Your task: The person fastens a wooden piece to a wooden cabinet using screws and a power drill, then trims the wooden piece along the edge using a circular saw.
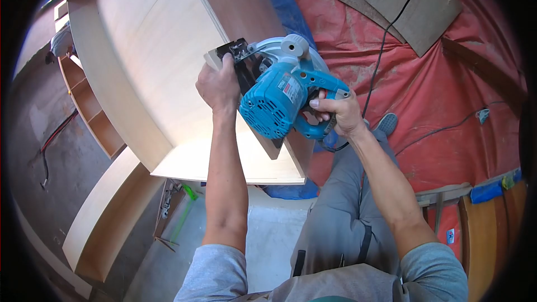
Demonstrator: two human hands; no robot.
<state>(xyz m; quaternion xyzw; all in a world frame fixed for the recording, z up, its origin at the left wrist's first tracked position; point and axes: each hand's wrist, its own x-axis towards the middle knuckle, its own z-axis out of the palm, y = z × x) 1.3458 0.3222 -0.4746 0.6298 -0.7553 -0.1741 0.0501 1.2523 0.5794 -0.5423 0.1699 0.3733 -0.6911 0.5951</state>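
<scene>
A teal circular saw [274, 98] rests at the near right edge of a large pale wooden cabinet carcass [151, 28]. My right hand [341, 114] is wrapped round its rear handle, with the fingers inside the loop. My left hand [219, 85] is closed at the front of the saw's dark base, thumb on top beside a small pale wood end [211, 59]; its other fingers are hidden. Below the motor, a narrow board end [274, 150] sticks out over the panel. The blade is hidden, and I cannot tell whether it turns.
Red sheeting [358, 61] covers the floor at right, crossed by a black cord [385, 33]. Loose boards [414, 8] lie at the far right. Wooden frames [92, 109] stand on the left, near a person [60, 42]. My shoe [386, 124] is close to the cord.
</scene>
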